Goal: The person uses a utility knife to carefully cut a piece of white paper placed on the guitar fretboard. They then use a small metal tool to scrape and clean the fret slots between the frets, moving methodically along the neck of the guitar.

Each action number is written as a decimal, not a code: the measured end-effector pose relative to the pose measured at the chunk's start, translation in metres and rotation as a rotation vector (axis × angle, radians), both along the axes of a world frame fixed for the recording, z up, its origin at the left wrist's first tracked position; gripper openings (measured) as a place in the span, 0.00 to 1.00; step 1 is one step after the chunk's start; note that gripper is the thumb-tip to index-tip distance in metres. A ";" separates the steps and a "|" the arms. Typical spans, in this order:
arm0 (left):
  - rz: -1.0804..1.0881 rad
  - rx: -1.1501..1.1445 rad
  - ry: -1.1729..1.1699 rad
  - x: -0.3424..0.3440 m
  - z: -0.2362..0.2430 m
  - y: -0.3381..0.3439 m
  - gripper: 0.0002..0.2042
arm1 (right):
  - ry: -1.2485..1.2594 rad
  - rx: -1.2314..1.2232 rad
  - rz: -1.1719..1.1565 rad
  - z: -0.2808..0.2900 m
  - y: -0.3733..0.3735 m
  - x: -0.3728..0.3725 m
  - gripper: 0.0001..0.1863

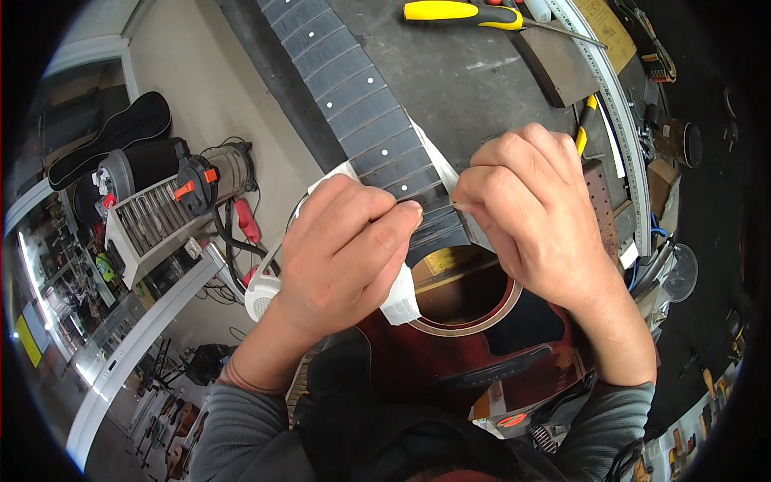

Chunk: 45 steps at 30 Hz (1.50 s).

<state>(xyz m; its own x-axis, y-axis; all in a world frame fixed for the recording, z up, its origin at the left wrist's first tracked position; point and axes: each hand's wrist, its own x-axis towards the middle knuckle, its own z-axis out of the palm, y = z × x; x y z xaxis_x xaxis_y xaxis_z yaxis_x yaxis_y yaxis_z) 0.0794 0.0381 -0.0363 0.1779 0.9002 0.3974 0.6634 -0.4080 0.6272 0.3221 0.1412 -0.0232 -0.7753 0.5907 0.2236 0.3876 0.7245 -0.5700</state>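
Observation:
A dark red acoustic guitar (pixel 409 361) lies in front of me, its stringless fretboard (pixel 353 88) running to the far left. My left hand (pixel 341 249) and my right hand (pixel 534 209) are closed in pinches on either side of the fretboard's body end, just beyond the sound hole (pixel 458 301). Between the fingertips runs a thin fret wire (pixel 438 210), lying across the board; its ends are hidden by my fingers. White masking tape (pixel 399 299) covers the top beside the fretboard, partly under my left hand.
A yellow-and-black handled tool (pixel 462 14) lies on the dark bench (pixel 450 88) at the back. Near it are a dark wooden block (pixel 558 64) and a long steel ruler (pixel 622 88). A white lamp-like fixture (pixel 263 296) stands by my left forearm.

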 end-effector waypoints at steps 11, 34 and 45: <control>0.042 0.012 0.020 0.001 0.000 0.002 0.18 | 0.007 0.037 -0.005 -0.005 0.008 -0.005 0.14; -0.002 -0.004 -0.034 -0.005 -0.001 -0.003 0.18 | 0.003 0.019 0.026 0.001 0.003 -0.006 0.14; 0.027 0.035 0.023 -0.005 -0.002 -0.003 0.18 | -0.002 0.033 0.021 0.000 0.003 -0.009 0.15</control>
